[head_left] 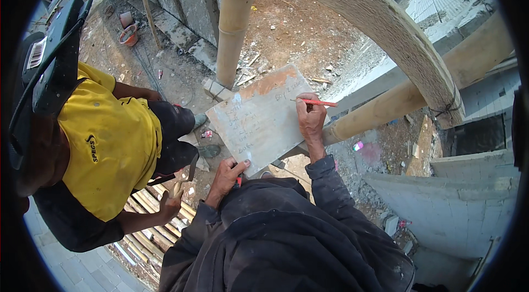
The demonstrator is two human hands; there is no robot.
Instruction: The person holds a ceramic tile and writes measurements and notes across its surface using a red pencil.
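In front of me a flat grey board [256,121] lies tilted, with handwriting on it and a reddish-brown stain along its far edge. My left hand [225,179] grips the board's near left corner, thumb on top and fingers partly hidden. Just by that hand shows a small red and black thing [238,183], too small to name. A red pencil [319,103] is pinched in my right hand [312,121], above the board's right edge. The pencil's tip points left and is close to the board's surface.
A person in a yellow shirt [107,138] stands close at my left. A bamboo pole [236,27] rises ahead, and another bamboo pole [380,113] slants off right beneath a curved beam [380,22]. Several bamboo poles [151,217] lie low left. An orange bucket [129,35] stands farther off.
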